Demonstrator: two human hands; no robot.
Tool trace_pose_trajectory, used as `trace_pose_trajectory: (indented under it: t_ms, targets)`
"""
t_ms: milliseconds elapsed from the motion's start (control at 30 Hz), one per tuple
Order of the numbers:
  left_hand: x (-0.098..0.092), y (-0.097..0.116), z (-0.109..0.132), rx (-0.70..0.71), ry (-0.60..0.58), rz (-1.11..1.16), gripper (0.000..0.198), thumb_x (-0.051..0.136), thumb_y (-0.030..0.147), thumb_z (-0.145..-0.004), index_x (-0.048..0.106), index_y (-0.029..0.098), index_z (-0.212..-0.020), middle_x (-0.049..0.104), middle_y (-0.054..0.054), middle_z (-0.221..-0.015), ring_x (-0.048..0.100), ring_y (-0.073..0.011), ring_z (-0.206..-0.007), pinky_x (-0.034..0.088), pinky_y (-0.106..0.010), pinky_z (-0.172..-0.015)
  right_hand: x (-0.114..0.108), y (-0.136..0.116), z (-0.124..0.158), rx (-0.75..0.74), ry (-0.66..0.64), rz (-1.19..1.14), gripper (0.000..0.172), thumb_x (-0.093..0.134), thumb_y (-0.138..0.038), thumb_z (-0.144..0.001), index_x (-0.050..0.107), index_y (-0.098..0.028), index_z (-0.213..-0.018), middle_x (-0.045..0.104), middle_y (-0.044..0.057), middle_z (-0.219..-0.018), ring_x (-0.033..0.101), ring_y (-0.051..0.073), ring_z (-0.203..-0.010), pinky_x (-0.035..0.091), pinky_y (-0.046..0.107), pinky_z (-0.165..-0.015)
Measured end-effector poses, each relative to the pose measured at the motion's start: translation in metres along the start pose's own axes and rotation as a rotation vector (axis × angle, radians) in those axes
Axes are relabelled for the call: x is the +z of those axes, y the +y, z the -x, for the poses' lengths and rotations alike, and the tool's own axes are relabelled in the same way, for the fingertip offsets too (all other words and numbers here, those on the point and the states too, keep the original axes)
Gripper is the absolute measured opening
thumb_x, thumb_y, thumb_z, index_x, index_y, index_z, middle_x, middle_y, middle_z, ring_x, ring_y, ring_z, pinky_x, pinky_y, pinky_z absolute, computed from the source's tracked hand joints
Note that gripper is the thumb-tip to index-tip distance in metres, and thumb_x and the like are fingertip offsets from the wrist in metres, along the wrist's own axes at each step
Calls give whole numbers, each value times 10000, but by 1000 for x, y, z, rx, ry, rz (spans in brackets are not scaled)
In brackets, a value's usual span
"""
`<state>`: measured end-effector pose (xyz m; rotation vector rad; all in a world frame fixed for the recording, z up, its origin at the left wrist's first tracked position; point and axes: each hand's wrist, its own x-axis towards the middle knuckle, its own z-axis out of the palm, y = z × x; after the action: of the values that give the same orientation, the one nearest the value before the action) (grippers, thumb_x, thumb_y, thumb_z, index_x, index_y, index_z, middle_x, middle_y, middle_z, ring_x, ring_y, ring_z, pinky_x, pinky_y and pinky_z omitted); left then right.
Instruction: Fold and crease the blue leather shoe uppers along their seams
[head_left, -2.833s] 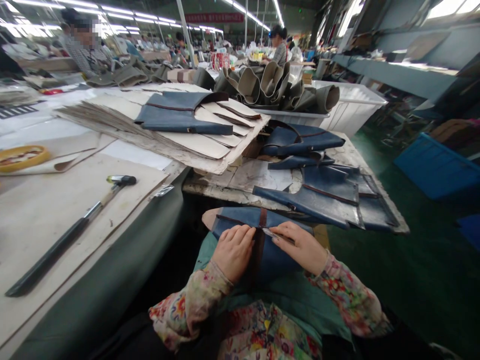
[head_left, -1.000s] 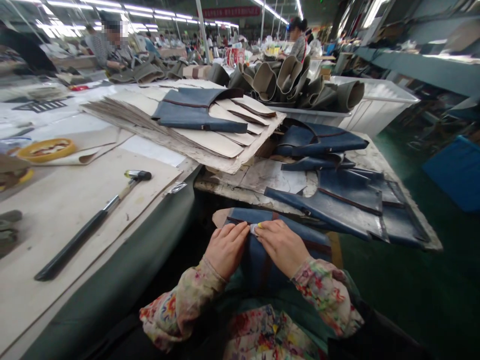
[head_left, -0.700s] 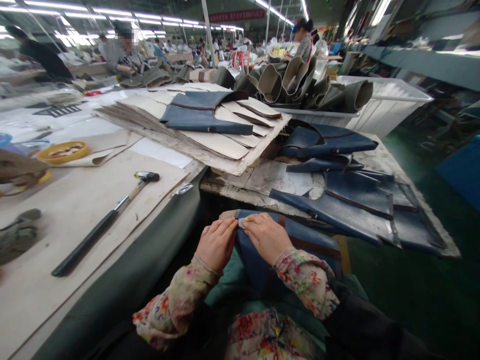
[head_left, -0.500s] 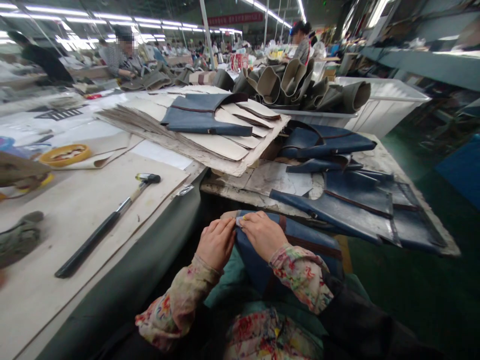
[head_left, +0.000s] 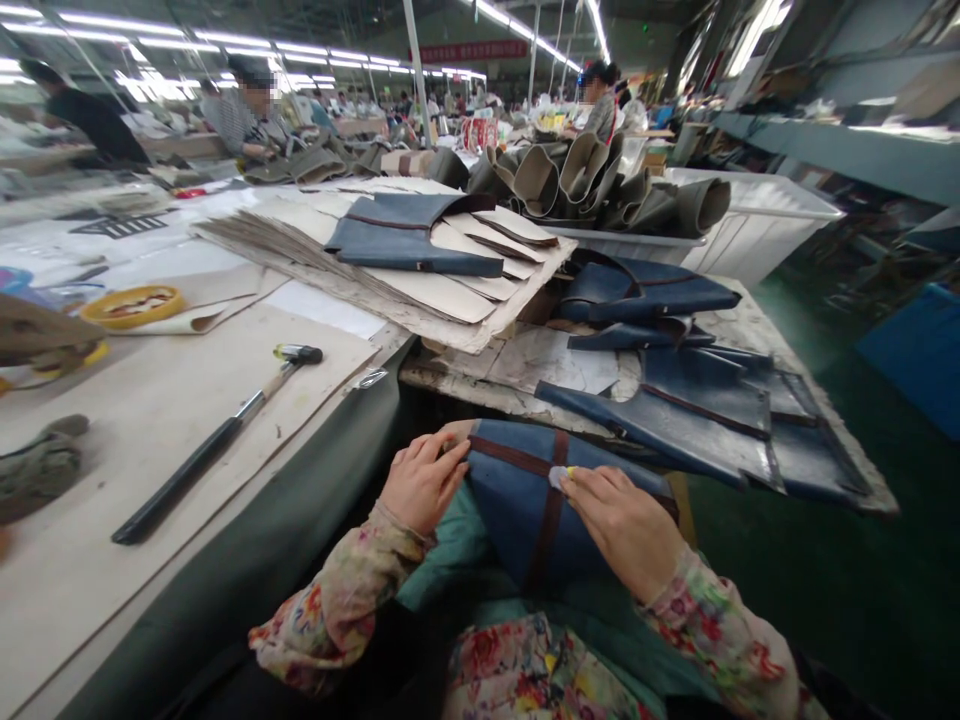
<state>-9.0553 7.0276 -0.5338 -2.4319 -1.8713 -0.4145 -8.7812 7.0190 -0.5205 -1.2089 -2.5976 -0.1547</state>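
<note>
Right hand [head_left: 626, 520] pinches a small pale block [head_left: 559, 477] on the blue leather piece [head_left: 510, 505], while left hand [head_left: 420, 485] clasps its edge.

Smooth, matt blue leather piece [head_left: 510, 500]; glossy metal hammer head [head_left: 299, 353]; rough, stained cardboard sheet [head_left: 150, 410].

A leather-goods factory floor: long worktables [head_left: 187, 400] piled with cut blue leather panels [head_left: 660, 400], card patterns [head_left: 420, 290], a hammer [head_left: 217, 440], rolled hides in a bin [head_left: 750, 230], workers under strip lights.
</note>
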Motion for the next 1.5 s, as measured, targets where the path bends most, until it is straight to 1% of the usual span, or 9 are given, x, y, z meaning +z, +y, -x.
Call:
trace_pose_trajectory:
  t_ms: [167, 300, 433, 567, 700, 833, 967, 1233, 1500]
  targets:
    - [-57, -89, 20, -219, 85, -206, 411, 347, 376, -870, 527, 154, -1166, 529, -108, -1206, 485, -226, -1081, 363, -374, -943, -2, 2, 12, 70, 47, -108, 244, 467, -194, -838, 605, -186, -1039, 610, 31, -1030, 508, 158, -941, 446, 321, -863]
    - [-95, -167, 51, -568, -71, -363, 528, 378, 440, -828, 464, 92, -1217, 497, -159, -1232, 472, -311, -1091, 382, -432, -894, -6, -1, -5, 79, 69, -210, 233, 459, -221, -845, 604, -199, -1026, 608, 33, -1000, 514, 150, -930, 446, 305, -853]
    - [-88, -200, 74, -686, -207, -362, 642, 306, 519, -827, 436, 29, -1221, 542, -225, -1110, 538, -360, -934, 438, -438, -707, -2, -24, -50, 25, 0, -275, 250, 421, -226, -860, 582, -196, -1050, 591, 31, -1026, 492, 162, -940, 433, 317, -869]
    - [-69, -214, 79, -681, -41, -356, 682, 214, 592, -814, 528, 75, -1129, 559, -187, -958, 535, -375, -878, 415, -460, -636, 10, -43, -88, -4, -125, -264, 230, 406, -227, -861, 591, -201, -996, 581, 28, -1023, 471, 177, -939, 434, 319, -852]
    - [-69, -224, 74, -702, 28, -142, 676, 286, 681, -734, 632, 135, -934, 571, -191, -822, 566, -356, -820, 382, -485, -665, 13, -35, -81, 22, -149, -209, 217, 415, -218, -857, 601, -209, -968, 588, 35, -985, 471, 177, -912, 442, 312, -817]
    - [-84, -197, 66, -662, 49, -88, 524, 326, 654, -737, 609, 214, -740, 576, -144, -640, 555, -281, -611, 389, -421, -583, 7, -7, -34, 60, -62, -135, 247, 409, -207, -863, 594, -195, -1027, 596, 43, -1003, 478, 168, -911, 422, 328, -867]
    - [-91, -129, 57, -710, -106, 135, 404, 388, 603, -747, 547, 241, -832, 570, -8, -637, 542, -214, -620, 415, -323, -581, 2, 13, 14, 110, 51, -46, 262, 461, -193, -839, 588, -159, -1066, 600, 50, -1037, 489, 182, -938, 421, 344, -866]
    - [-45, 4, 49, -346, -587, 927, 406, 421, 568, -781, 511, 172, -774, 423, 41, -595, 402, -93, -541, 355, -199, -483, 1, 2, 46, 217, 151, -28, 272, 477, -193, -832, 591, -134, -1071, 607, 69, -1014, 507, 191, -939, 430, 344, -844]
    - [-31, 31, 40, -168, -546, 662, 366, 257, 473, -866, 484, 187, -839, 469, 14, -648, 463, -125, -586, 381, -251, -588, 4, -4, 59, 282, 180, -56, 279, 454, -216, -849, 579, -159, -1092, 596, 52, -1031, 504, 172, -958, 435, 323, -855]
